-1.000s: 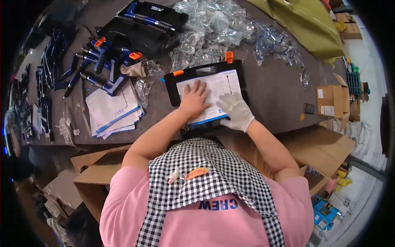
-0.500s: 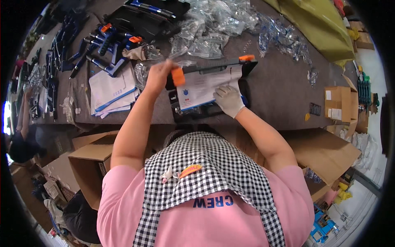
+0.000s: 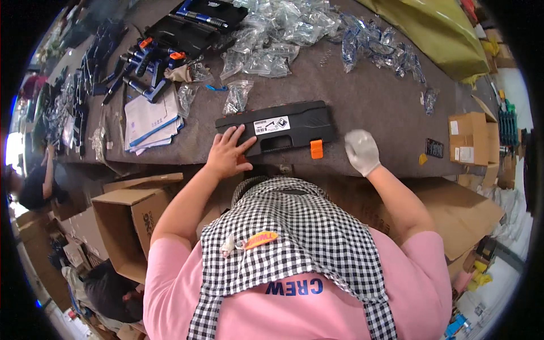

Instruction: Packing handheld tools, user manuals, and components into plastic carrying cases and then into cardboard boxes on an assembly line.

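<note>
A black plastic tool case [image 3: 300,120] lies closed on the dark table before me. It has a white label, a handle cut-out and an orange latch [image 3: 316,149] on its near right edge. My left hand [image 3: 228,152] is bare and rests with fingers spread on the case's left end. A second orange latch shows only partly beneath that hand. Just off the case's right end is my right hand [image 3: 362,152], in a whitish glove. Its fingers are curled in and no object shows in them.
Stacked paper sheets [image 3: 150,120] lie to the left, below blue-and-black tools [image 3: 148,73]. Behind are an open black case [image 3: 178,34] and many clear plastic bags [image 3: 266,56]. Cardboard boxes [image 3: 119,226] stand below the table edge. A person works at the far left.
The case's lid has come down over the paper sheet and the case is now closed. My left hand moved from the lid's edge onto its top; my right hand moved off to the right.
</note>
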